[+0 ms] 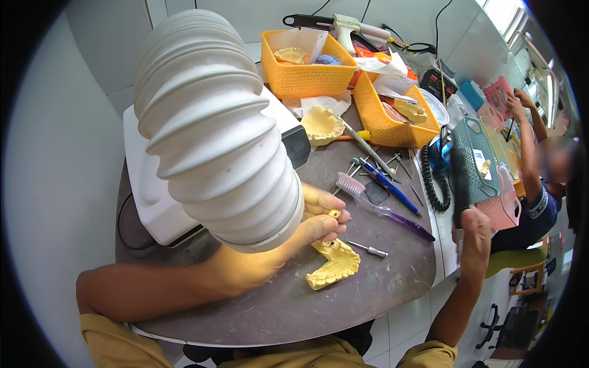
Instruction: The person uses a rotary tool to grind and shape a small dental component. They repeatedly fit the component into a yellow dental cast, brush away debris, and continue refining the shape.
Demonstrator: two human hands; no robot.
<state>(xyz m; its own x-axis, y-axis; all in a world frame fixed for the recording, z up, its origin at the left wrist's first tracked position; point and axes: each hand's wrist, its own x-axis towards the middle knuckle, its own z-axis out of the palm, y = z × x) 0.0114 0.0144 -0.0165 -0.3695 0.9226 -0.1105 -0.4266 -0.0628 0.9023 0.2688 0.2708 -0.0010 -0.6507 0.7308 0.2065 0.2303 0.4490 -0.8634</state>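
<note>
My left hand point(319, 224) pinches a small yellow plaster tooth die point(334, 214) between thumb and fingers, partly under the mouth of a white ribbed suction hose point(215, 129). Just below it on the table lies a yellow plaster dental arch model point(334, 265). Over at the table's right edge, my right hand point(475, 230) is closed round a long dark tool point(460, 178), smeared by motion, so its exact kind is unclear. A coiled black cord point(434, 184) hangs close to that tool. Beside the arch model rests a small metal screwdriver-like tool point(368, 248).
A purple toothbrush point(392, 214), a blue pen point(392, 187) and several burs lie right of my left hand. Two orange baskets point(307, 76) with plaster models stand behind, near another plaster model point(322, 126). A white machine point(153, 196) sits left. At far right a person point(534, 184) works.
</note>
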